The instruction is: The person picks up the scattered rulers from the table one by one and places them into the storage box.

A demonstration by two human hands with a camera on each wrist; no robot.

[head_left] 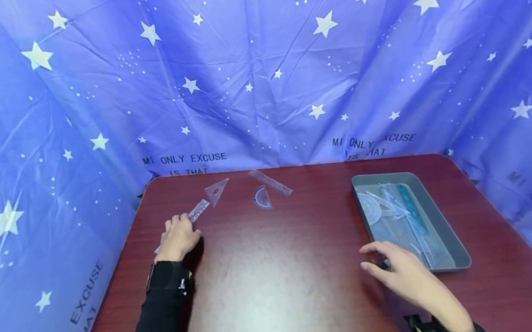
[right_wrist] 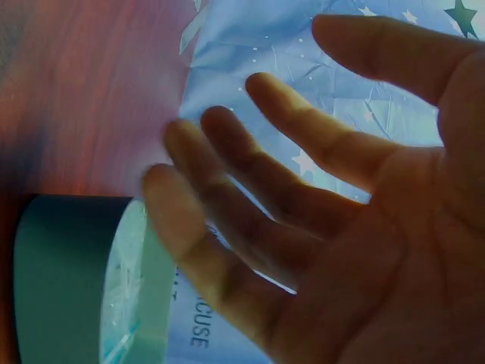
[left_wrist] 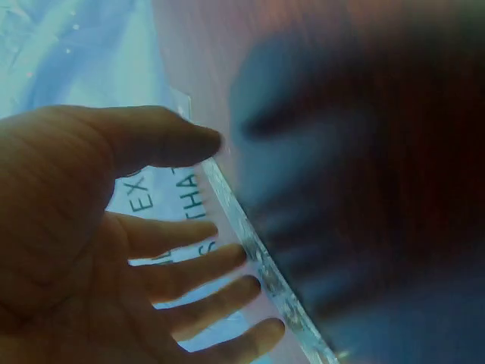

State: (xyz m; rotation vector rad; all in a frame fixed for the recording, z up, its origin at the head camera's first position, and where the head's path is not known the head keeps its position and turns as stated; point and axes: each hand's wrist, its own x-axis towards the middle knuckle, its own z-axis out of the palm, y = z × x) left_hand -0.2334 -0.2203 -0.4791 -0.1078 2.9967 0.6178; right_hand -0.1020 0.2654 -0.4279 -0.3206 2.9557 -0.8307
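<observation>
My left hand (head_left: 177, 239) reaches over a clear patterned ruler (head_left: 199, 210) at the table's left side, covering its middle. In the left wrist view its fingertips (left_wrist: 265, 330) lie along the edge of the ruler (left_wrist: 261, 262), with the thumb apart from the fingers near its other end. My right hand (head_left: 406, 275) hovers beside the near-left corner of a grey tray (head_left: 436, 209), fingers loosely bent and holding nothing. Inside the tray lie several clear drawing tools, among them a protractor (head_left: 371, 210) and a teal piece (head_left: 411, 207).
A clear set square (head_left: 213, 198) lies just past the ruler's far end. Near the back edge are a small protractor (head_left: 261, 199) and another clear ruler (head_left: 272, 183). Blue star-patterned curtains (head_left: 258, 82) surround the reddish-brown table (head_left: 309, 225).
</observation>
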